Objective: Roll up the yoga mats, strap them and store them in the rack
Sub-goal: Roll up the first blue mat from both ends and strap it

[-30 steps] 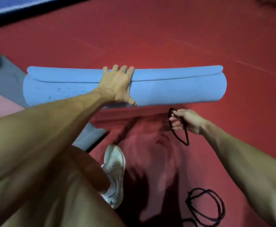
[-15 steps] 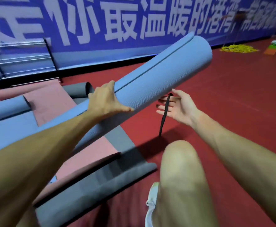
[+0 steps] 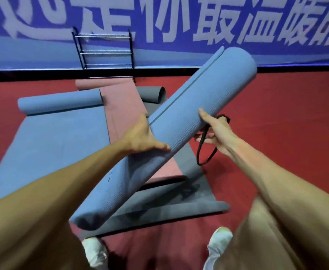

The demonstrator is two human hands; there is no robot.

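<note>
Above the unrolled mats on the red floor (image 3: pixel 276 117), the rolled blue mat (image 3: pixel 179 125) is being held on a slant, its far end raised toward the rack (image 3: pixel 105 53) by the wall and its near end hanging low by the left knee. The left hand (image 3: pixel 140 136) is cupping the roll from its left side, thumb pressed across the front, while the right hand (image 3: pixel 214 131) is bracing the other side with fingers half spread and the black strap (image 3: pixel 204 151) looping off them, not yet around the roll. Strapping well probably means keeping the left grip squeezing so the outer edge is not springing loose while the loop is slid over the free upper end. The floor to the right is lying open; the flat blue mat (image 3: pixel 48 141), pink mat (image 3: pixel 124 114) and grey mat (image 3: pixel 179 207) are crowding the path to the rack.
</note>
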